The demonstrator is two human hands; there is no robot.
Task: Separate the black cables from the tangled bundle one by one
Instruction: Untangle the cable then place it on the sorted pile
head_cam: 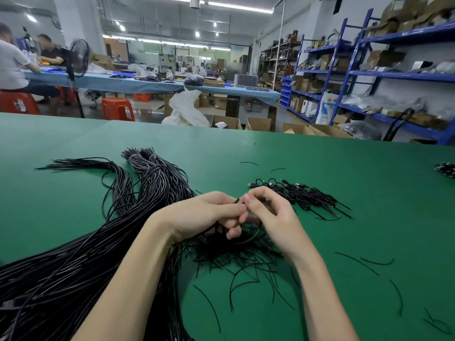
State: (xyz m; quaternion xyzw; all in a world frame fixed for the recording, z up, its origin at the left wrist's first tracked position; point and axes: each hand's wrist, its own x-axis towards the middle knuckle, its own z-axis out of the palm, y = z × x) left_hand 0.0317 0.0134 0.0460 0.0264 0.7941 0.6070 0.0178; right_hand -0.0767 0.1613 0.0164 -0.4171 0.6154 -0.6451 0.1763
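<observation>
A thick tangled bundle of black cables [73, 262] runs from the lower left across the green table [320, 163] to the middle. My left hand [204, 215] and my right hand [268, 212] meet above the bundle's frayed end [236, 252]. Both pinch the same thin black cable [237, 201] between thumb and fingers; its tip sticks up between them. Just beyond my right hand lies a small pile of separated black cables with plugs [302, 195].
More tied cable bunches [147, 166] lie at the back left of the table. Short loose cable pieces [357, 262] are scattered to the right and front. Another small cable heap [446, 169] sits at the far right edge. Blue shelving and other workers stand beyond the table.
</observation>
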